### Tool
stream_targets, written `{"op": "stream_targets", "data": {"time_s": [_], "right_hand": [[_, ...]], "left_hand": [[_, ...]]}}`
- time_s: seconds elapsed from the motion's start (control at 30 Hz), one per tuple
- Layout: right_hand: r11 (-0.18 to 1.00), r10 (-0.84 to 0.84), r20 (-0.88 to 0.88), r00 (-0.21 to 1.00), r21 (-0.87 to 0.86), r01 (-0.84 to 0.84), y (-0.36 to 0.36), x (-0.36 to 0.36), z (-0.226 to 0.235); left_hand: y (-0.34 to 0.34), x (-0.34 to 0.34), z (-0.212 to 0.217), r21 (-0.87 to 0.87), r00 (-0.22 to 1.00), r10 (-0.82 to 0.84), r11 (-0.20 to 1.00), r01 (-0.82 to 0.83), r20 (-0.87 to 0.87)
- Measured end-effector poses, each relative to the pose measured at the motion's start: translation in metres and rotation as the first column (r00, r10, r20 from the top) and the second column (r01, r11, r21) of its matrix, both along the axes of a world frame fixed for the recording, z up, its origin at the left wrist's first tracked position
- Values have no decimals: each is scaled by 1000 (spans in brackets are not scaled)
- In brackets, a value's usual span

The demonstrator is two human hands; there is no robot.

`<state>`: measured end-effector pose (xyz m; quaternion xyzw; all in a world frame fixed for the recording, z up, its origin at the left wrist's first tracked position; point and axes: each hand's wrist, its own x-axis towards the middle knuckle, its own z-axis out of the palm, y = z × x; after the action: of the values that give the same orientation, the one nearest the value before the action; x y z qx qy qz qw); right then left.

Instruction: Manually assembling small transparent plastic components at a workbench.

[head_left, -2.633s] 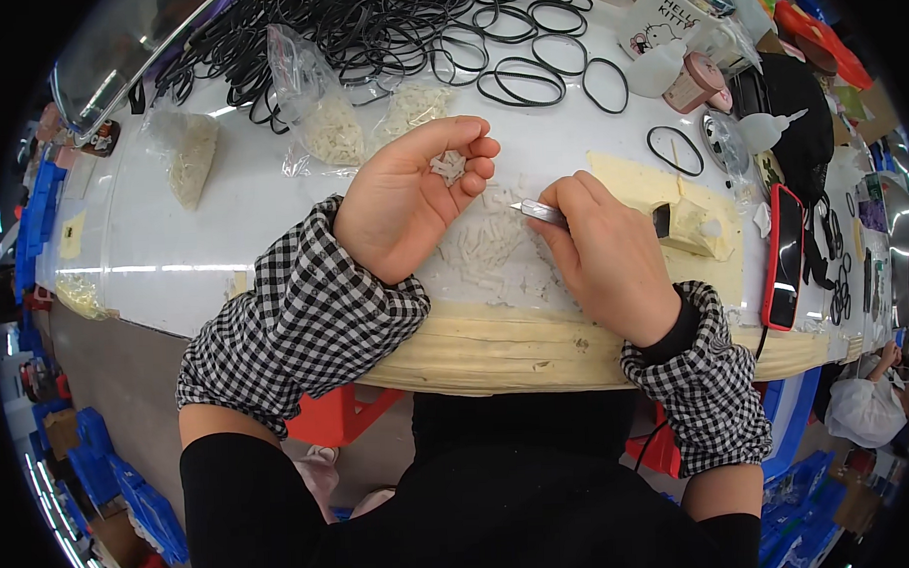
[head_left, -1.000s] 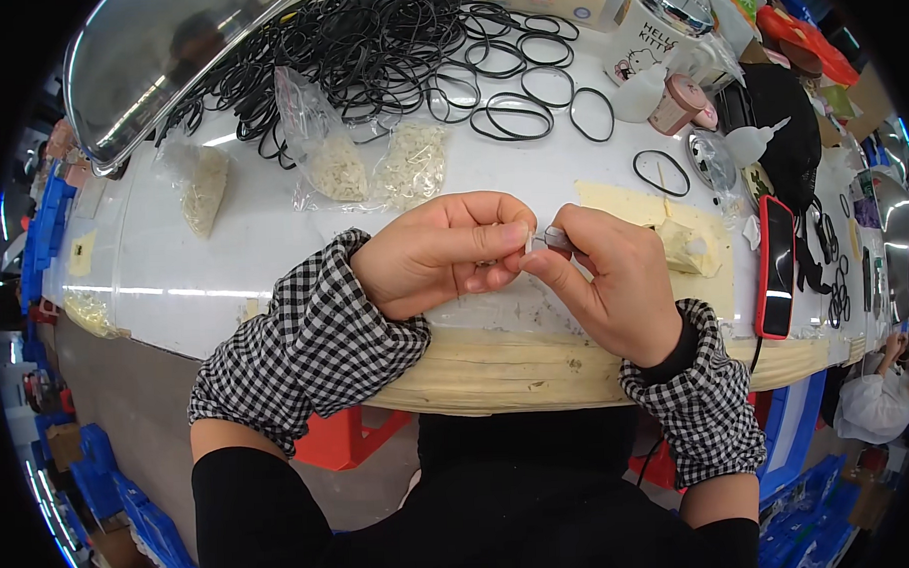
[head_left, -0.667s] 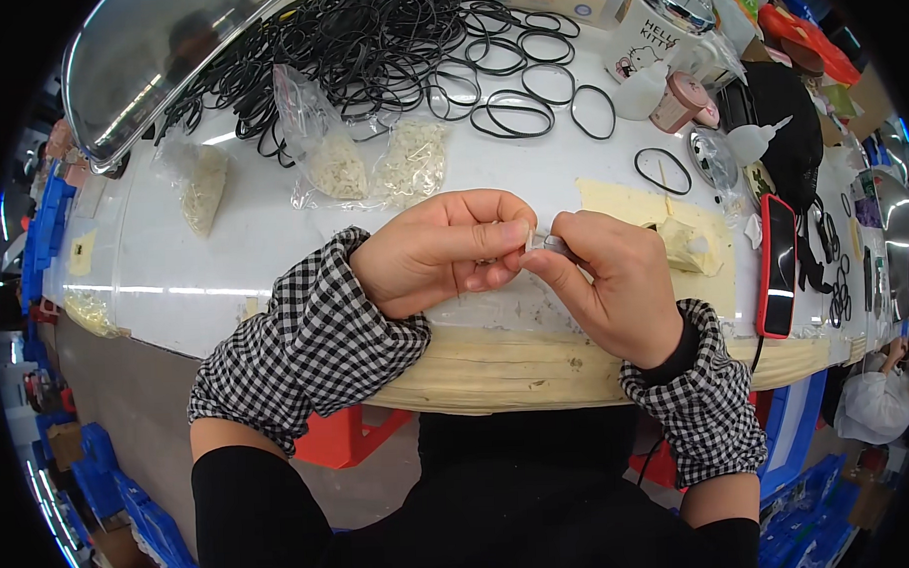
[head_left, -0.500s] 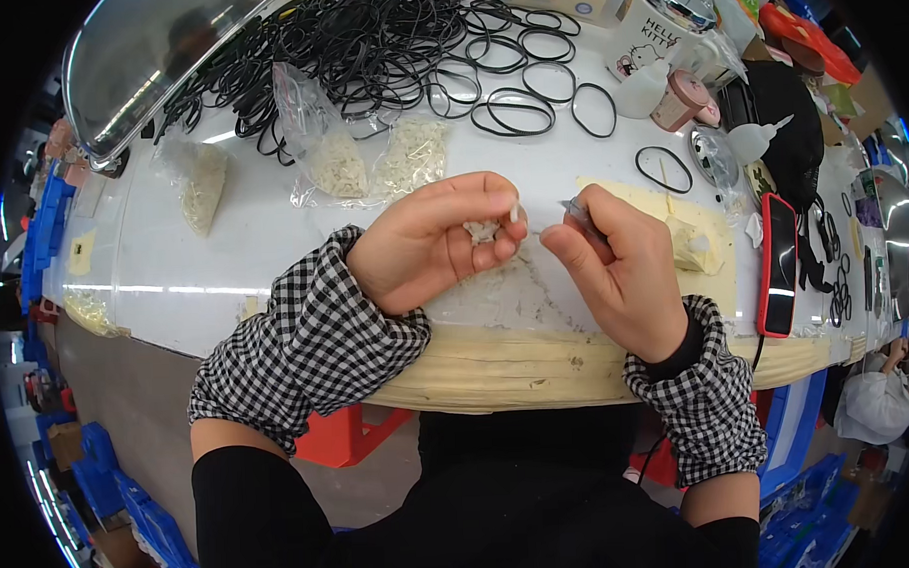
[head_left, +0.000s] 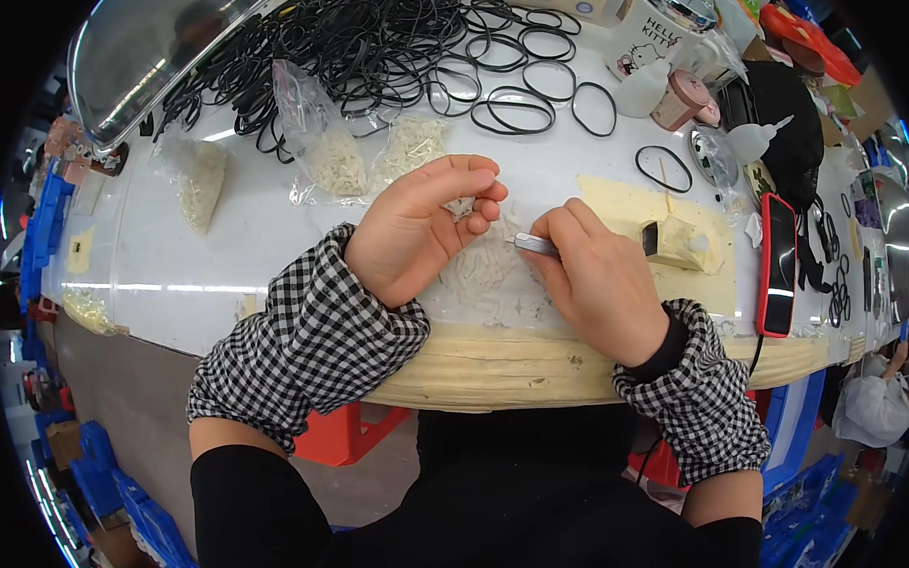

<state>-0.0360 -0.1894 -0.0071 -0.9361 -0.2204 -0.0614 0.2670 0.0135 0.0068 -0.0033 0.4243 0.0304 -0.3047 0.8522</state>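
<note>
My left hand [head_left: 418,230] is palm up over the table with curled fingers closed around several small white pieces [head_left: 459,207], mostly hidden by the fingertips. In my right hand [head_left: 600,279] is a small silver-grey metal tool [head_left: 535,244], pinched between thumb and fingers. Its narrow tip points left, toward my left hand but apart from it. Below and between the hands lies a spread of thin whitish scraps [head_left: 484,270]. Beyond my left hand lie clear plastic bags of small whitish pieces [head_left: 338,170], and another such bag [head_left: 204,188] lies farther left.
A tangled heap of black rubber bands [head_left: 346,47] covers the back. To the right are a pale yellow block [head_left: 681,244] on yellow paper, a red-cased phone [head_left: 777,263], a squeeze bottle [head_left: 755,140] and a white canister [head_left: 656,32]. A wooden edge [head_left: 498,373] runs along the front.
My right hand has turned and lowered slightly, so the tool now points left above the scraps. My left hand has shifted a little left and up, its fingers still curled.
</note>
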Motion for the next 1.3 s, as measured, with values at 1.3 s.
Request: {"op": "stream_targets", "data": {"time_s": [1.3], "right_hand": [[985, -53, 235, 971, 170, 12, 0, 5, 13]], "left_hand": [[-5, -9, -3, -245, 934, -354, 902, 354, 46]]}}
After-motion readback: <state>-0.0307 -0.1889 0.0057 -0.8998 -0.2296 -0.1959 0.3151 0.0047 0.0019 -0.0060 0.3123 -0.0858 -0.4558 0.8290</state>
